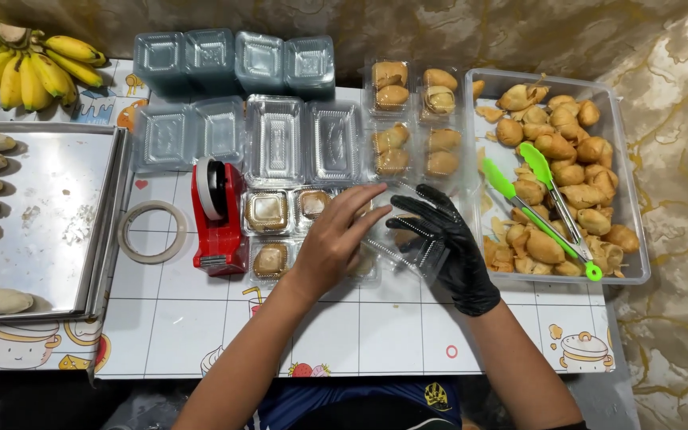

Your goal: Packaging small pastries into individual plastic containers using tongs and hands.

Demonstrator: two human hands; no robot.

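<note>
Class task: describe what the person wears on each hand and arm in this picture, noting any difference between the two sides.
The right hand wears a black, slightly shiny disposable glove that ends just past the wrist; the forearm above it is bare. The left hand is ungloved, and its forearm is bare too. No sleeves, watch, rings or bracelets show on either arm.

A clear plastic clamshell box point(408, 243) is held between the bare left hand point(332, 243) and the black-gloved right hand point(443, 239). A red tape dispenser point(218, 215) is seen just left. Green tongs point(543, 207) are laid across the tub point(635, 199) of fried pastries point(567, 171).
</note>
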